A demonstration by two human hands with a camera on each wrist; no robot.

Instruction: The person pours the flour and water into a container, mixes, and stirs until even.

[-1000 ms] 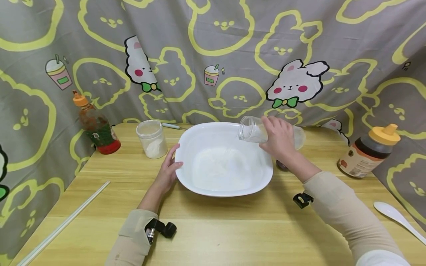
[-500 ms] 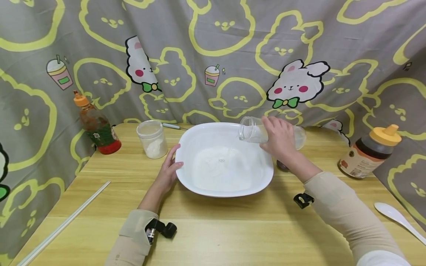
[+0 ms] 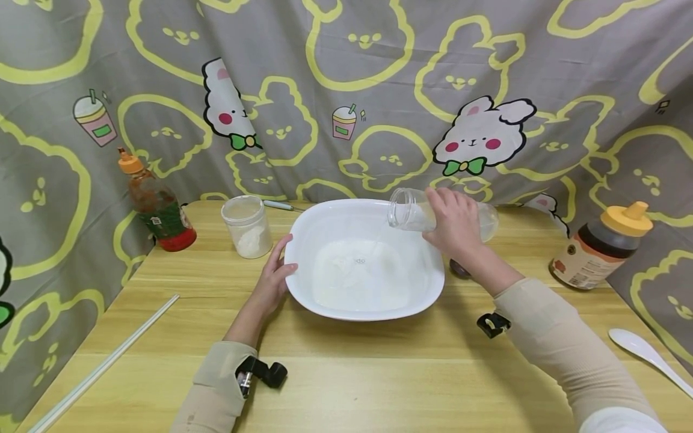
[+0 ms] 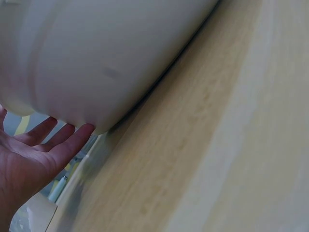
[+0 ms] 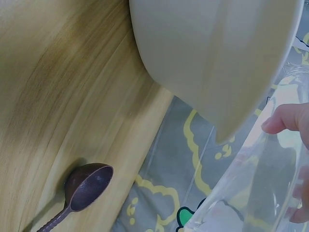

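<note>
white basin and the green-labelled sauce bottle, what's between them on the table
The head view shows a clear jar with white contents between the green-labelled bottle and the white basin, plus the left hand at the basin's rim.

The left hand touches the pale basin on the wooden table.

Small mark now visible inside basin.

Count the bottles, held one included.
3: a clear bottle in the right hand, tipped over the white basin; an orange-capped bottle at the left; a yellow-capped bottle at the right. None seems hidden.
</note>
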